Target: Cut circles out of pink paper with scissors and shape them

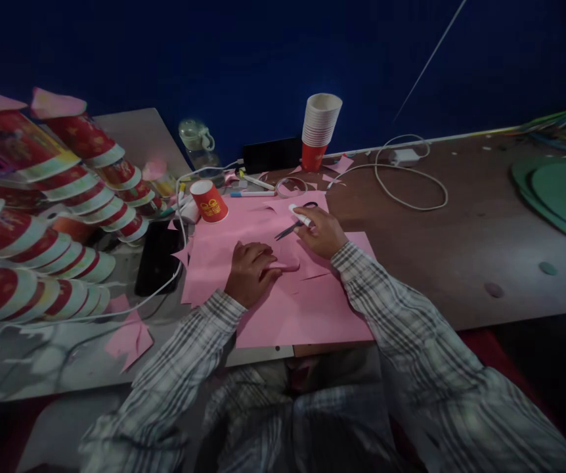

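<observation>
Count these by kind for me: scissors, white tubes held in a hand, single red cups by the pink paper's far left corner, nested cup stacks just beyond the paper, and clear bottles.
Scissors: 1
White tube in the right hand: 1
Single red cup: 1
Nested cup stack: 1
Clear bottle: 1
Total: 5

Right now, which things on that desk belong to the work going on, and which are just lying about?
Seemingly part of the work:
small pink piece, at the left hand
white tube, in the right hand
scissors, by the right hand
pink sheets, beneath both hands

Probably just lying about:
black phone
clear bottle
white adapter
</observation>
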Tool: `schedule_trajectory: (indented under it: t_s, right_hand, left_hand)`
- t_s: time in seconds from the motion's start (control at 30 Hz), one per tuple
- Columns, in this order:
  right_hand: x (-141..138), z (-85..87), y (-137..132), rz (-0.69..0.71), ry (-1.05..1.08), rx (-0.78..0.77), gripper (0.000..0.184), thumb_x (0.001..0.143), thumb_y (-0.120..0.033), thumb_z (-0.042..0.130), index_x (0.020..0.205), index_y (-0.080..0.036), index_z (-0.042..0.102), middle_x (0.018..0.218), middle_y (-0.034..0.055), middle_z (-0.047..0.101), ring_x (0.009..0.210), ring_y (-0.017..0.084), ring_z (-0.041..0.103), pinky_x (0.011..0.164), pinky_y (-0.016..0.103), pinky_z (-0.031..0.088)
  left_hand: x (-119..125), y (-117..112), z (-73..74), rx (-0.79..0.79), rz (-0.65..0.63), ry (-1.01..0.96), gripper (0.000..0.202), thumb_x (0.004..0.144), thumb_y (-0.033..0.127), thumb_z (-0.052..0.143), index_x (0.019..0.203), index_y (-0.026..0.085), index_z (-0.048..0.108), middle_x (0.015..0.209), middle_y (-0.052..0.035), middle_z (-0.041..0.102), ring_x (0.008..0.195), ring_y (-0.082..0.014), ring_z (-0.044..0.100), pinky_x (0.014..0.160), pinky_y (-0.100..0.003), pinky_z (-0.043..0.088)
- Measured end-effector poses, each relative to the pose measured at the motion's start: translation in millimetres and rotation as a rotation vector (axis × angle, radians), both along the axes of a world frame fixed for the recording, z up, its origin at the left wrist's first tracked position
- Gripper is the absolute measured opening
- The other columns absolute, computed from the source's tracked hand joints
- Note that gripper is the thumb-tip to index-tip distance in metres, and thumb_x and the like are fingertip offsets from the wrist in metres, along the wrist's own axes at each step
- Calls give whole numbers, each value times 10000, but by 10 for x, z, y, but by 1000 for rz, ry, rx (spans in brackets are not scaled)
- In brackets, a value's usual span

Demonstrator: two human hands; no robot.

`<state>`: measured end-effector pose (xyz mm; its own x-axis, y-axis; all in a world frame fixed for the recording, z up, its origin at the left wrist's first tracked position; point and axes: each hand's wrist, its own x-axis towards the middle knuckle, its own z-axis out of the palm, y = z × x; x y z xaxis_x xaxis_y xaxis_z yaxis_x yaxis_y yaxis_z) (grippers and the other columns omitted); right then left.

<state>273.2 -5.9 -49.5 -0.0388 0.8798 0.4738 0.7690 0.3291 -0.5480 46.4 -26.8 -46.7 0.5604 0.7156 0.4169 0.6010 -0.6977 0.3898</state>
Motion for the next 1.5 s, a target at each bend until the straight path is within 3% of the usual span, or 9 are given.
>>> schedule_trajectory:
  t_s: [0.2, 0.37, 0.5, 0.6, 0.83, 1.03, 1.2, 1.5]
  right_hand:
    - [-27, 3, -32, -5, -45, -28, 468, 811, -293, 573, 1250, -133, 598, 1133, 145, 657, 958, 255, 617, 878, 384, 477]
    - [-143, 1, -80, -6, -269, -41, 507, 830, -324, 578, 1300, -137, 558, 1171, 158, 627, 1096, 295, 541, 997, 443, 336]
    - [-229, 5, -114, 38, -436, -80, 517, 838, -337, 570, 1319, -147, 544, 1172, 162, 617, 1065, 300, 527, 1035, 465, 238]
    - [-239, 13, -135, 42, -447, -72, 536, 841, -326, 551, 1349, -158, 519, 1163, 153, 615, 1063, 293, 519, 1041, 464, 211]
    - [-254, 25, -167, 113, -417, -6, 511, 763, -224, 567, 1272, -187, 585, 1106, 124, 620, 993, 278, 518, 1035, 468, 197]
    - [-287, 64, -166, 136, -460, -73, 417, 836, -256, 519, 1233, -187, 625, 975, 123, 677, 956, 285, 528, 969, 455, 224]
    - [-323, 41, -152, 119, -445, -107, 456, 821, -211, 536, 1269, -152, 592, 897, 124, 715, 869, 265, 567, 880, 422, 248]
    - [-320, 10, -123, -17, -406, -30, 377, 912, -333, 487, 1211, -148, 623, 760, 104, 705, 791, 256, 600, 874, 417, 287]
  left_hand:
    - [-18, 8, 104, 35, 6, -136, 214, 888, 369, 561, 894, 193, 683, 1040, -74, 681, 1030, -198, 612, 1098, -477, 307]
    - [-55, 10, 138, 82, 36, -148, 219, 892, 366, 541, 907, 198, 680, 1052, -82, 677, 1066, -213, 600, 1116, -519, 282]
    - [-96, 19, 183, 106, 78, -153, 229, 903, 366, 510, 852, 212, 671, 1041, -71, 675, 1080, -213, 595, 1126, -524, 275]
    - [-126, 23, 209, 137, 113, -188, 280, 901, 424, 493, 915, 199, 660, 1097, -95, 650, 1089, -217, 594, 1122, -506, 296]
    - [-141, 24, 181, 123, 111, -198, 324, 893, 453, 485, 996, 188, 643, 1141, -119, 625, 1108, -231, 584, 1122, -499, 298]
    - [-121, 21, 159, 150, 93, -197, 314, 900, 437, 480, 1011, 183, 627, 1138, -117, 620, 1105, -221, 585, 1128, -493, 300]
    - [-87, -21, 133, 142, 47, -189, 296, 895, 423, 506, 1031, 195, 635, 1142, -111, 624, 1113, -233, 578, 1125, -504, 296]
    - [-47, -81, 79, 134, -31, -108, 343, 900, 474, 480, 1052, 202, 623, 1135, -109, 623, 1124, -238, 572, 1113, -536, 299]
